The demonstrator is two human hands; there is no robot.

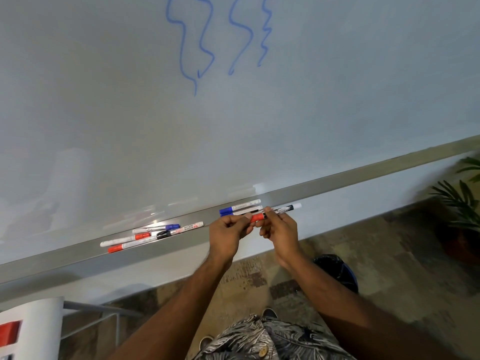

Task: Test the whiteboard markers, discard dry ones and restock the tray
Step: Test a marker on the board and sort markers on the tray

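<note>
— What lay on the tray [65, 258] toward the left?

— A loose cluster of markers [152, 233], red, blue and black caps, flat on the ledge under the whiteboard [130, 113].

— And the hands?

— Together in front of the tray. The left hand [227, 236] pinched the red cap [258, 217]; the right hand [281, 229] gripped the barrel of that same red marker [281, 210], held level. Two blue-capped markers [240, 207] rested on the tray just behind them. Blue squiggles [218, 37] showed above.

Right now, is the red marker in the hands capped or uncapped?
Capped: the red cap sits flush on the marker barrel. The left hand pinches the cap, the right hand holds the barrel. No tip visible.
</note>
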